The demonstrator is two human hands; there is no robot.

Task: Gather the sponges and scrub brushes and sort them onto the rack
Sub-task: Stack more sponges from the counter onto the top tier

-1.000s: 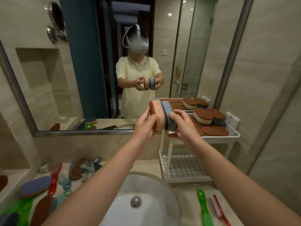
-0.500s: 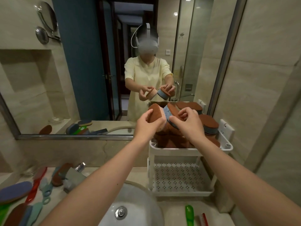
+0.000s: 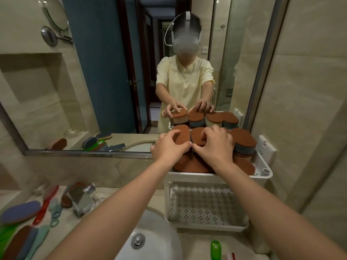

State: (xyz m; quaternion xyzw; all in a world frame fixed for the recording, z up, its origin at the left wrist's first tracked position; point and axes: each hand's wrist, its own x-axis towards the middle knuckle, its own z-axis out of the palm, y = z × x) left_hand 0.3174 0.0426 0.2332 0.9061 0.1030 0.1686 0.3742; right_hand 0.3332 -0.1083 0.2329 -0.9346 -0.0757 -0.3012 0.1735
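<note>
left hand (image 3: 169,147), right hand (image 3: 216,145) gripping rounded sponges (image 3: 181,131)

Rough, matt rust-brown scouring sponges (image 3: 181,133) under my left hand (image 3: 168,148) and right hand (image 3: 216,147), glossy white perforated plastic rack (image 3: 206,176), shiny chrome tap (image 3: 80,201).

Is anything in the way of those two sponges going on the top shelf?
Nothing visible blocks them. The left hand grips the left sponge, the right hand grips the right sponge, both at the rack's top tray. The lower sponges fill it, so these two sit on that layer.
</note>
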